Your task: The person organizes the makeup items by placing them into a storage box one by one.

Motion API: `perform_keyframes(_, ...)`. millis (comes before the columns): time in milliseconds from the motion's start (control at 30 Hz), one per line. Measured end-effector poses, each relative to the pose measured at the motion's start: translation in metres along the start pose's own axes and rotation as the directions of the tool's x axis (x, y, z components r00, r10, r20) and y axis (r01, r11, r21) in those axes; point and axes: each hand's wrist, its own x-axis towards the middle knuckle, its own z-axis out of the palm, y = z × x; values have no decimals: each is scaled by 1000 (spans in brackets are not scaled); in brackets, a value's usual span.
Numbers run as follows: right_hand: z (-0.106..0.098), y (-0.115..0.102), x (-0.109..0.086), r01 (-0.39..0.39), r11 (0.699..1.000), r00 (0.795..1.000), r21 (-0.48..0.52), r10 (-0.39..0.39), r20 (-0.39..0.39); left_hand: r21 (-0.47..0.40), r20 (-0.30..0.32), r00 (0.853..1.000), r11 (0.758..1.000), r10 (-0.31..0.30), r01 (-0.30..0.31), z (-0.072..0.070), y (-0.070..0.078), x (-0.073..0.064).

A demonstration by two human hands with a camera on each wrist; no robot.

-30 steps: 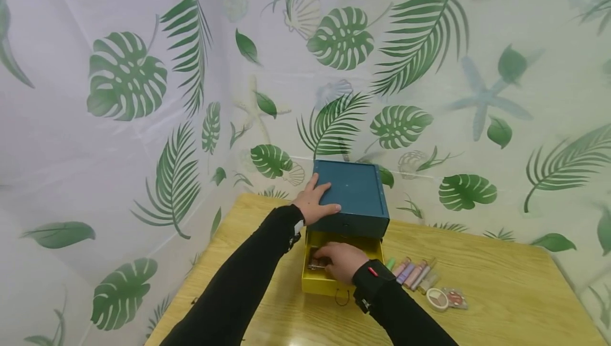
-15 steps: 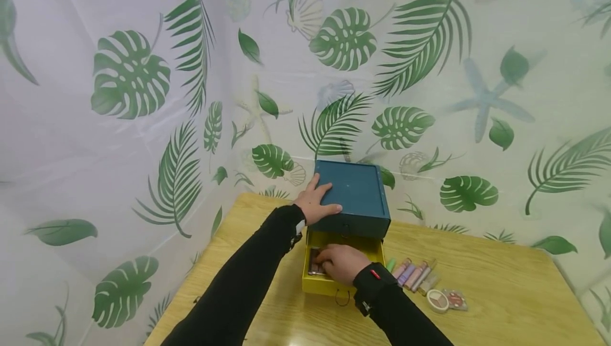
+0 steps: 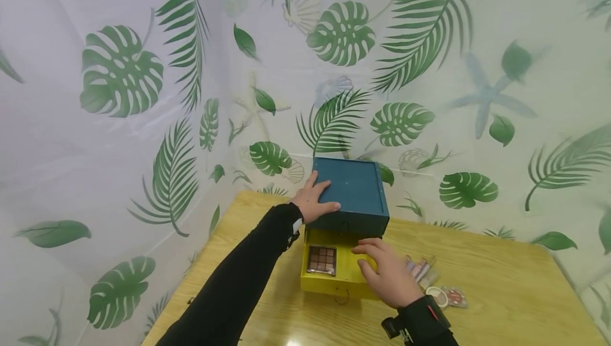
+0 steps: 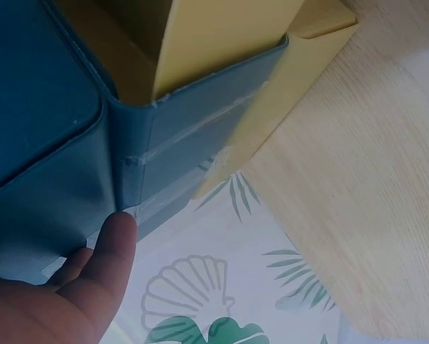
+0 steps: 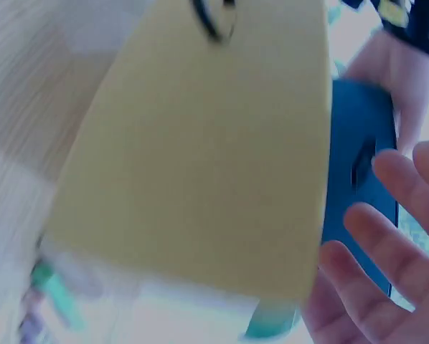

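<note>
While the left hand is resting, fingers spread, on the blue drawer box, the right hand is hovering at the open yellow drawer's right side, fingers loosely bent, gripping nothing. One eyeshadow palette is lying in that one drawer, toward its left; positioning it seems the step in hand, and the next move is probably calling for clearing the rim. One round compact and one red-patterned packet are lying near several partly hidden, uncountable slim tubes.
</note>
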Motion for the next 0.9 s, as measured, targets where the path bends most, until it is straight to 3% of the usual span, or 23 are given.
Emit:
perform_keyframes(133,-14,20,-19,-85,996,991,-17,83,-109,-15,-7,1000,1000,1,-1,-2,0,1)
perform_keyframes(333,-19,71,-49,-256,963,958,-79,242,-154,-13,2,1000,1000,3,-3,0,0,0)
perform_keyframes(467,-20,108,-62,-385,912,922,-142,373,-107,-15,-8,1000,1000,6,-6,2,0,0)
perform_keyframes(600,-20,141,-70,-437,875,898,-205,437,-51,-34,-17,1000,999,19,-20,2,-1,0)
perform_keyframes(733,-15,160,-75,-445,860,889,-251,459,-4,-36,-22,999,999,34,-34,2,-2,0)
perform_keyframes(900,-8,165,-75,-450,857,871,-250,483,90,-25,-22,1000,1000,17,-18,4,-6,5)
